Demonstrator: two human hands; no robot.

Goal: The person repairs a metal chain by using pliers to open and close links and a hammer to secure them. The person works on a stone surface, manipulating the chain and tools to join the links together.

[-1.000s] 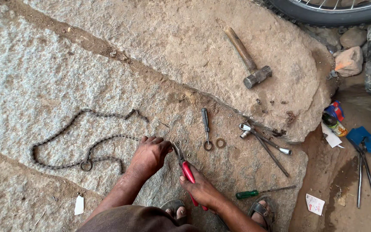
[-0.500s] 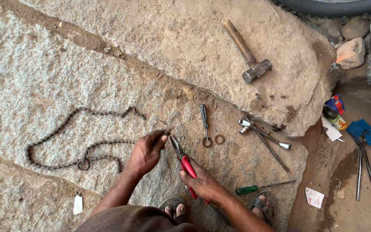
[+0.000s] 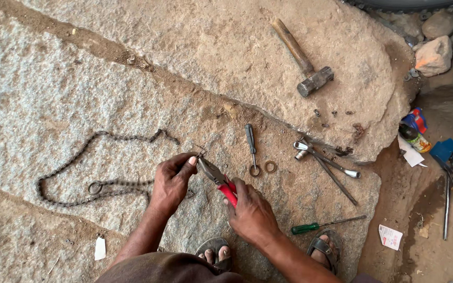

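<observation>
- On the stone slab (image 3: 132,94), just right of the bicycle chain (image 3: 79,157), the left hand (image 3: 173,181) is raised slightly, its fingers (image 3: 187,161) pressed together, pinching a small metal piece at the tip of the pliers (image 3: 217,178); the piece is too small to identify.
- Right hand (image 3: 251,212) sits right of the chain, fingers wrapped around the red pliers handles; nose of the pliers points up-left toward the left fingertips.
- Chain lies in a loose open loop on the slab, left of both hands; a metal ring (image 3: 95,187) rests against its lower run.
- Right of the chain, beyond the hands: a small dark tool (image 3: 251,144) with two rings (image 3: 270,166) beside its lower end, then crossed metal rods (image 3: 327,166).
- Green-handled screwdriver (image 3: 318,225) lies lower right of the chain, near a sandalled foot (image 3: 322,249).
- Hammer (image 3: 302,57) rests well apart, upper right of the chain, on the higher rock.
</observation>
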